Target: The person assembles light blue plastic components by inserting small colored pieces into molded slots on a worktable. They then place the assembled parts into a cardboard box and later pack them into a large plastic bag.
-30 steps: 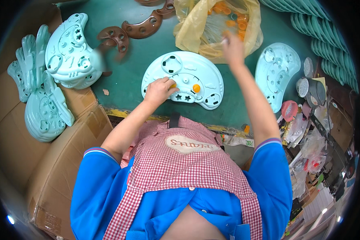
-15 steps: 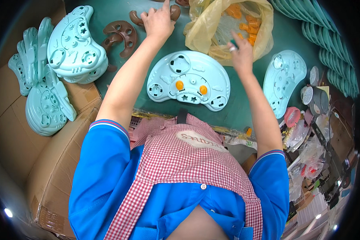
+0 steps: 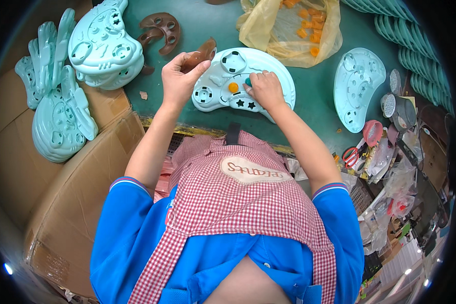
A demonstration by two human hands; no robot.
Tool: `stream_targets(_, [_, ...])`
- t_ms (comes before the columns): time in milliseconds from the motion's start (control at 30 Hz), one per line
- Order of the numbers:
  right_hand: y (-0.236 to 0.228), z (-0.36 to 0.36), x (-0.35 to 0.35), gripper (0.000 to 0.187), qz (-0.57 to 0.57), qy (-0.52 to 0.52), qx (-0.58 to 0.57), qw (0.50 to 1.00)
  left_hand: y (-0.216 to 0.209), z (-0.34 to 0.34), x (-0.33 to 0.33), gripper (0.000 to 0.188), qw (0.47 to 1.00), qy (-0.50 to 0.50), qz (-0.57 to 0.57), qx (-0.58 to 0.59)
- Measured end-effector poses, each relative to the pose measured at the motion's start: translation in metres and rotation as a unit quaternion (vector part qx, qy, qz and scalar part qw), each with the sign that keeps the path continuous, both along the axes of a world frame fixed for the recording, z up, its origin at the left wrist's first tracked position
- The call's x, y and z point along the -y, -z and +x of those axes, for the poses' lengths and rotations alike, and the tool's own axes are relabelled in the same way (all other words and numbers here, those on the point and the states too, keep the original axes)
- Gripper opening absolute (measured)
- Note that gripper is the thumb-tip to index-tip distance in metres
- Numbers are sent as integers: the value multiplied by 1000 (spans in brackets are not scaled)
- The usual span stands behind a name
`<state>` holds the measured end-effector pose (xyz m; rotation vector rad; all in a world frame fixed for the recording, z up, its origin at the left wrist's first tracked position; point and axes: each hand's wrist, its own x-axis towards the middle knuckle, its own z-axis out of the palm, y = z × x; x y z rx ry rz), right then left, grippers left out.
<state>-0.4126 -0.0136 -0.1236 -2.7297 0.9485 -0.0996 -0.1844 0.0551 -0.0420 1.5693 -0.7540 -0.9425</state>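
Note:
My left hand (image 3: 180, 83) grips a brown curved plastic piece (image 3: 203, 54) by one end, raised beside the upper left edge of a light-blue crescent-shaped plastic panel (image 3: 271, 63). The panel lies on the green table in front of me. Over its middle, my right hand (image 3: 269, 91) is closed, with a small dark-green piece (image 3: 248, 81) at its fingertips. One orange round button (image 3: 233, 87) sits in the panel just left of these fingers. The area under my right hand is hidden.
A yellowish plastic bag (image 3: 309, 53) with orange pieces lies beyond the panel. Another light-blue panel (image 3: 358, 83) is at right, with stacked panels (image 3: 106, 50) at left. Brown curved parts (image 3: 162, 30) lie at back left, by a cardboard box (image 3: 86, 192). Red-handled scissors (image 3: 350, 157) lie among clutter at right.
My left hand has come back toward me with a brown curved piece. My right hand has moved from the bag to the panel, carrying the green piece. The panel has shifted slightly away.

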Motion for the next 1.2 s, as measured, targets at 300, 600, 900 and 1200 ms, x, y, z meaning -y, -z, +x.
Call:
stream_targets(300, [-51,-14,-30,72,369,318,276,828,2,-57,-18,42,937,19,25,-348])
stream_targets(600, [-4,-43,-43,80,61,173,-28,983,72,-50,-36,72,793,297,84,526])
stream_targets(900, [-7,-60,-4,102,109,-15,-115,987,73,-37,-15,85,770,383,122,495])
stream_targets(1200, [29,-6,-6,31,143,142,279,939,64,-35,-7,85,788,364,120,482])
